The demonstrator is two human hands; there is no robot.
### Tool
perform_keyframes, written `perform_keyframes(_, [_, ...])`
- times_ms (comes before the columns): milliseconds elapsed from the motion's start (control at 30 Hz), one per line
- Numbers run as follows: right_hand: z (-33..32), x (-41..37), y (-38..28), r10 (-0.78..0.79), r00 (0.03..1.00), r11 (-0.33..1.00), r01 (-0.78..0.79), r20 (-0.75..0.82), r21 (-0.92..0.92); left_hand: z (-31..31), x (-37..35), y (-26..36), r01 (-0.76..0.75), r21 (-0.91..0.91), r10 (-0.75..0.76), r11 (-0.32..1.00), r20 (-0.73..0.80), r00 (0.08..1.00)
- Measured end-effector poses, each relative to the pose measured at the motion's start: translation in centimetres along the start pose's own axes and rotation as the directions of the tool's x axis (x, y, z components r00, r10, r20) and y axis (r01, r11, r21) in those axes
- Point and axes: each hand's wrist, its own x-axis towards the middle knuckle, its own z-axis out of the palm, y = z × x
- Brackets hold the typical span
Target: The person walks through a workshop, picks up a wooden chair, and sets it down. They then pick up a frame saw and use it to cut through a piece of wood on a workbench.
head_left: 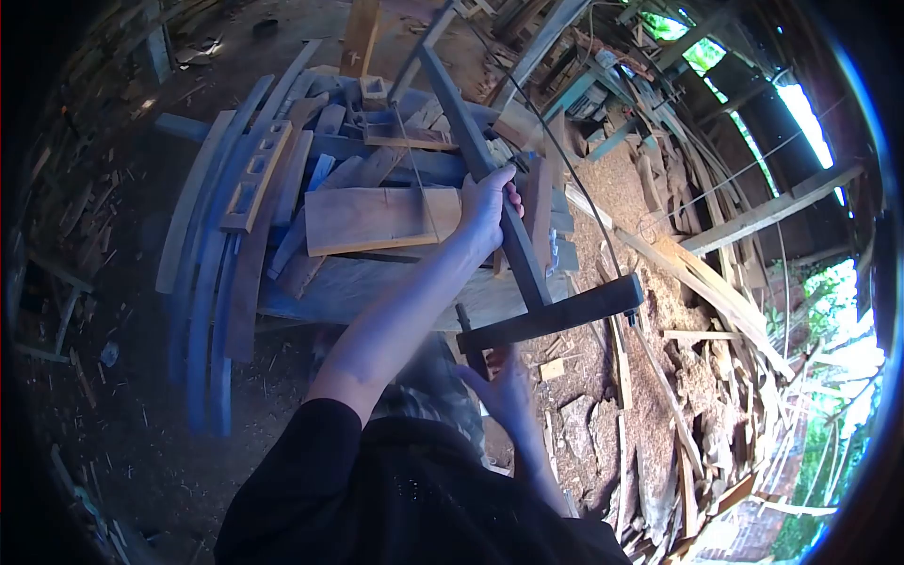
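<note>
A wooden frame saw (480,148) slants over the workbench, with its end crossbar (556,315) nearest my body. My left hand (490,209) is closed around the saw's middle bar. Just below the crossbar's left end, my right hand (510,391) is by the short dark handle peg (473,350), its thumb spread away from the fingers. Some of its fingers are hard to make out, and no firm hold shows. A thin cord runs along the saw's right side. Beneath my left forearm lies a wide reddish board (377,218).
A slotted wooden piece (256,179) and long strips (202,273) lie at the bench's left. Offcuts and a wooden block plane (374,89) crowd the far part. Sawdust (617,202) and scrap slats (725,292) cover the ground at right. A post (360,38) stands behind.
</note>
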Motion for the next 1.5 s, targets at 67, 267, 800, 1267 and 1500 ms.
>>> perform_keyframes(67, [1.5,-1.4,0.6,0.143,0.989,0.910,-0.121,0.028,-0.397,0.1,0.1,-0.9,-0.093,0.051,0.095,0.994,-0.051,0.994])
perform_keyframes(267, [5.6,0.9,6.3,0.124,0.955,0.780,-0.262,-0.270,-0.569,0.9,-1.2,-1.7,-0.161,0.030,0.164,0.986,-0.107,0.981])
perform_keyframes(800, [6.5,0.5,10.6,0.280,0.952,0.960,-0.281,0.126,-0.013,-2.8,-3.0,-1.9,0.197,-0.058,-0.178,0.979,0.244,0.953])
perform_keyframes(1267, [8.0,-1.1,7.5,0.325,0.858,0.909,-0.399,0.399,0.117,-3.8,-2.8,-1.4,0.264,0.010,-0.251,0.965,0.340,0.906])
perform_keyframes(1500, [6.5,-0.3,7.7,0.376,0.675,0.797,-0.585,0.635,0.150,-3.8,-2.2,-2.0,0.271,-0.032,-0.233,0.962,0.419,0.878])
